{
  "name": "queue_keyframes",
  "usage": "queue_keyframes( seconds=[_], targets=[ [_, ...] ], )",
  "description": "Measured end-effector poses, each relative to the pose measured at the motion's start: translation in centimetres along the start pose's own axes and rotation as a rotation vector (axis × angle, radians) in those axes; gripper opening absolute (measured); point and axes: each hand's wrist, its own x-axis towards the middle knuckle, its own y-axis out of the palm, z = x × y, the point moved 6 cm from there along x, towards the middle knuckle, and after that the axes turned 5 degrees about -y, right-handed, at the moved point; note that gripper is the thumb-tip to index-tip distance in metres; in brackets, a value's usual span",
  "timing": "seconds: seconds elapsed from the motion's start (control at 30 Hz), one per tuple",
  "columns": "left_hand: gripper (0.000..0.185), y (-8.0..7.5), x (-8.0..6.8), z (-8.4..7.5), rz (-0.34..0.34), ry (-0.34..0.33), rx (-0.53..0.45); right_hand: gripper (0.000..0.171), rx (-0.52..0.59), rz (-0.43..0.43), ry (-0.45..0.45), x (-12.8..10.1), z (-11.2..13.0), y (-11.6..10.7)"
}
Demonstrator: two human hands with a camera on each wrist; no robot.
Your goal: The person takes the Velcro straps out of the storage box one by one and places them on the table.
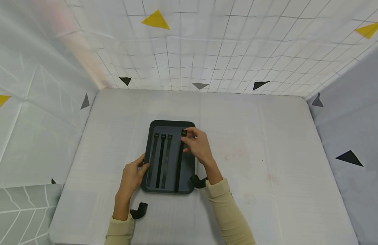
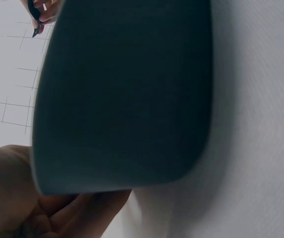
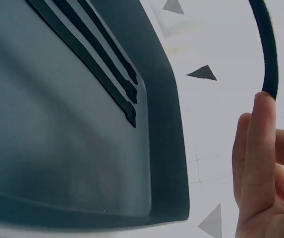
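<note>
White table (image 1: 268, 143): right fingers (image 3: 261, 136) pinch a black strap (image 1: 179, 165), left fingers (image 2: 89, 213) grip a tray (image 1: 173, 123).

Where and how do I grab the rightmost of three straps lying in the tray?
Probably pinch the strap at its wider far-end head, from the right: its neighbour lies close on the left, while bare tray floor shows on the right.

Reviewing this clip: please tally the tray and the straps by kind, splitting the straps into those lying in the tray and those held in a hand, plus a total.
Tray, gripped by the left hand: 1
Dark straps lying in the tray: 3
Dark strap held by the right hand: 1
Total: 5
</note>
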Motion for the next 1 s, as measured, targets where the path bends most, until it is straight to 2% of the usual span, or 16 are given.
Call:
queue_keyframes(
  seconds=[0.4,0.67,1.0],
  targets=[
    [0.051,0.1,-0.1,0.0,0.005,-0.003,0.005,0.032,0.0,-0.029,-0.037,-0.6,0.9,-1.2],
    [0.051,0.2,-0.1,0.1,0.001,0.009,0.009,0.033,0.029,-0.046,-0.019,-0.9,1.2,-1.9],
    [0.052,0.2,-0.1,0.1,0.01,-0.004,0.015,0.033,0.002,-0.057,-0.007,-1.2,1.2,-2.4]
  ],
)
